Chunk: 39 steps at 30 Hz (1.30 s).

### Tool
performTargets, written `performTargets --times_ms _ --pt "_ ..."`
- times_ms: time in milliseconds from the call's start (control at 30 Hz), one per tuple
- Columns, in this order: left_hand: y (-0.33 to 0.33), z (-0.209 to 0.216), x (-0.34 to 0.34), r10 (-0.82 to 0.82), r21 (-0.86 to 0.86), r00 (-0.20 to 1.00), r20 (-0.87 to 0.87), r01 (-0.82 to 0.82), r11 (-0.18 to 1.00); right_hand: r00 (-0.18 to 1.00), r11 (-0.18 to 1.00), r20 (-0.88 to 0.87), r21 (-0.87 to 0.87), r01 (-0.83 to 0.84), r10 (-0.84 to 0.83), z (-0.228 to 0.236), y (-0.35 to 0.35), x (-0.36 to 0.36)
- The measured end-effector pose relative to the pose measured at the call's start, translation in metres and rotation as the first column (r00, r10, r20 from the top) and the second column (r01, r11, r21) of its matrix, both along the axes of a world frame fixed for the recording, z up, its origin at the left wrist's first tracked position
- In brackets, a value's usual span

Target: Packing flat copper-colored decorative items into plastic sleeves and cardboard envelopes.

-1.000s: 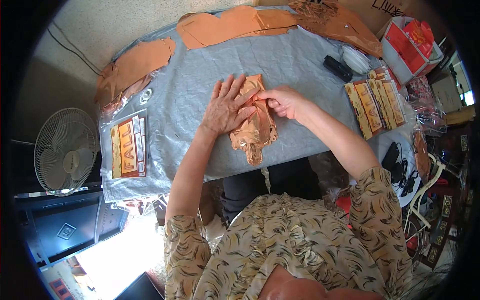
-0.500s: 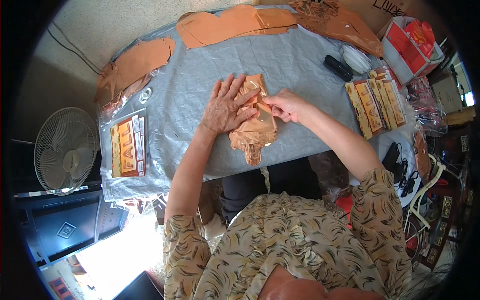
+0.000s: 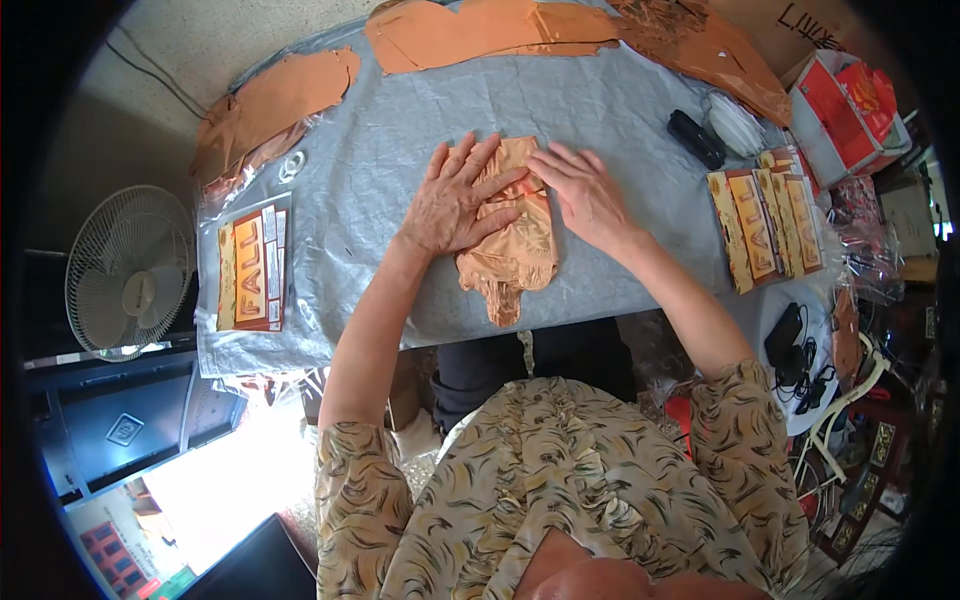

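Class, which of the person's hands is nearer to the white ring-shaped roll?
Left. The left hand lies to the right of the white roll, on the orange foil piece. The right hand is farther right, at that piece's right edge.

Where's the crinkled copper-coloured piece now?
In the head view, the copper-coloured piece lies mid-front on the table, left hand on it, right hand at its upper right.

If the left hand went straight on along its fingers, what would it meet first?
The left hand would probably meet the flat orange sheets at the far side; depth is uncertain.
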<state>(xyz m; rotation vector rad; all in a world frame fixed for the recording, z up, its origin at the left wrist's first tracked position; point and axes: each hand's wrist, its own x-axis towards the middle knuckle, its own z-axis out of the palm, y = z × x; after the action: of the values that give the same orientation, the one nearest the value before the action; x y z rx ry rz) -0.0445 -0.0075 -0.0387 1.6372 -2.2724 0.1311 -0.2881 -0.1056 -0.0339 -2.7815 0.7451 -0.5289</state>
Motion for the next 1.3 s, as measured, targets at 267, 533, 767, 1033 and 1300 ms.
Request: performTargets --times_ms 267,533,767,1033,1300 --pt "0.002 0.004 0.006 0.004 0.052 0.986 -0.166 0.004 0.999 0.993 0.995 -0.102 -0.093 0.043 -0.052 -0.006 0.022 0.002" --pt "0.028 0.016 0.052 0.338 0.162 0.459 -0.821 -0.382 0.91 0.997 0.986 -0.043 -0.16 0.048 -0.056 -0.017 0.032 0.008" --pt "0.037 0.028 0.025 0.536 0.376 0.46 -0.707 -0.398 0.837 0.999 0.988 0.007 -0.149 0.04 -0.039 -0.025 0.028 0.005" --pt "0.025 0.028 0.025 0.708 0.502 0.511 -0.487 -0.5 0.706 0.999 0.99 0.02 -0.139 0.033 -0.03 -0.026 0.028 0.005" --pt "0.024 0.01 0.035 0.692 0.516 0.471 -0.547 -0.46 0.722 0.991 0.988 0.126 0.149 0.033 -0.052 -0.001 0.028 0.01"
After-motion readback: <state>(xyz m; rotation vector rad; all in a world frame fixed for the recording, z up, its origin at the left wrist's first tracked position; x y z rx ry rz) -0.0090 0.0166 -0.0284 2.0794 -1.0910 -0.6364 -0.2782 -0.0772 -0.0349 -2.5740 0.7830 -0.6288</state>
